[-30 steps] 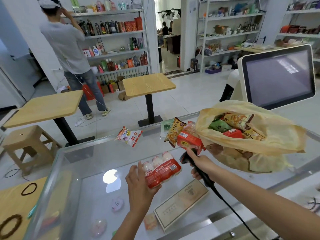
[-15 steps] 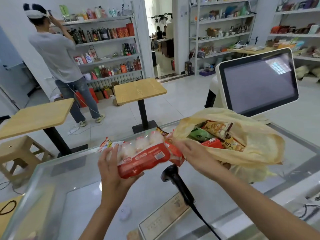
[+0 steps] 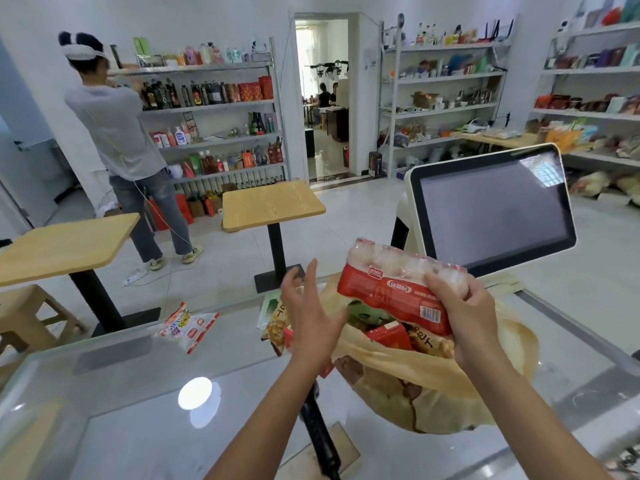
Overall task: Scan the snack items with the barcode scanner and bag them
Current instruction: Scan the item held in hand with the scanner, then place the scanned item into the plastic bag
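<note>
gripping bottle pack (image 3: 391,289) above bag (image 3: 433,386), right hand (image 3: 464,317), left hand (image 3: 311,317) splayed

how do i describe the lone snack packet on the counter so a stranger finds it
Start at the glass counter and its yellow plastic bag. Look left, past the packets beside the bag, to a white-and-red packet near the far edge. It alone lies apart, touching nothing.
</note>
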